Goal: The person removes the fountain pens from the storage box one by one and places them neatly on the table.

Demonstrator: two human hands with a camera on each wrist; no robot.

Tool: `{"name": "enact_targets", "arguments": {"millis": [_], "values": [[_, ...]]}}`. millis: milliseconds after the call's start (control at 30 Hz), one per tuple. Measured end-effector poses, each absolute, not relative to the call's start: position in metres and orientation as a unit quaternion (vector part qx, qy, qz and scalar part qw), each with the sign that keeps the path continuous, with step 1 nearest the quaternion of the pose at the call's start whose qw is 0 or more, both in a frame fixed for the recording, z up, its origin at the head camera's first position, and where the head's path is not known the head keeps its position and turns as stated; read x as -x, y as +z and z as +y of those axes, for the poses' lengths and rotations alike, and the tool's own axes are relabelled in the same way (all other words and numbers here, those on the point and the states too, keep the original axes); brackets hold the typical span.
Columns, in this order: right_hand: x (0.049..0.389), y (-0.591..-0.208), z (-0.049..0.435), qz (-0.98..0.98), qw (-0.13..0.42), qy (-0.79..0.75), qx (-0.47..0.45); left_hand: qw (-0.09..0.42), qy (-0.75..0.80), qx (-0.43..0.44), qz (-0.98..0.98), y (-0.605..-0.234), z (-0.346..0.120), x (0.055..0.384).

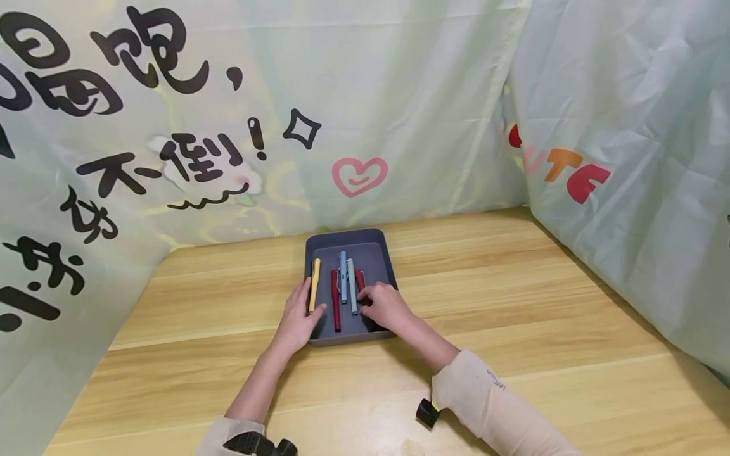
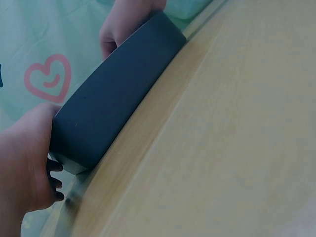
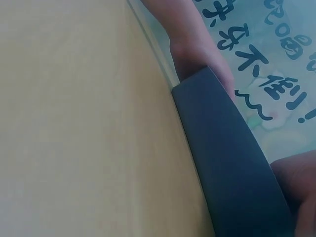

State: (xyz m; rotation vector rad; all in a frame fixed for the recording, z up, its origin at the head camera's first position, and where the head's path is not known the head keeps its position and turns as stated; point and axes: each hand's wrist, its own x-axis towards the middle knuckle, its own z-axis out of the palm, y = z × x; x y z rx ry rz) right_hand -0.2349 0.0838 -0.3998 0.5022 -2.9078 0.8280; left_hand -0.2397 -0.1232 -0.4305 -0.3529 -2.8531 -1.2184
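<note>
A dark gray rectangular tray [image 1: 369, 253] lies flat on the wood-grain desk [image 1: 199, 304], its short far side toward the hanging cloth [image 1: 428, 95]. Five pens are inside it, all pointing roughly lengthwise. The yellow pen [image 1: 315, 286] lies along the left wall, well apart from the other four. Near the middle, the left dark red pen [image 1: 336, 303] reaches closest to the near wall. Just right of it is the blue pen [image 1: 343, 280], set farther back, and close beside that the pale blue pen [image 1: 352, 288]. The right dark red pen [image 1: 360, 278] slants beside these, its lower part covered by a hand.

The left hand [image 1: 294, 320] is at the tray's left wall, relaxed, with fingers fairly straight and the thumb spread into the tray; the yellow pen lies between thumb and fingers. Whether it touches that pen is unclear. The right hand [image 1: 389, 305] comes over the right wall, fingers bent above the right dark red pen, fingertips close to the pale blue one. Whether it grasps the red pen or merely touches it, I cannot tell.

Both wrist views show the tray's plain outer wall from low down, which hides the pens.
</note>
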Motion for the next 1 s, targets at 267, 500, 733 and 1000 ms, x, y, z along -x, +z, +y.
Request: {"name": "enact_targets", "arguments": {"millis": [267, 500, 733, 1000], "values": [[0.239, -0.393, 0.086, -0.933, -0.036, 0.328, -0.143, 0.009, -0.39, 0.109, -0.914, -0.43, -0.124, 0.24], [0.241, -0.391, 0.088, -0.915, -0.082, 0.38, -0.109, 0.016, -0.392, 0.116, -0.912, -0.43, -0.123, 0.24], [0.24, -0.387, 0.091, -0.899, -0.095, 0.416, -0.098, 0.011, -0.396, 0.115, -0.911, -0.429, -0.122, 0.24], [0.241, -0.382, 0.095, -0.891, -0.088, 0.436, -0.096, 0.011, -0.394, 0.113, -0.912, -0.429, -0.123, 0.24]]}}
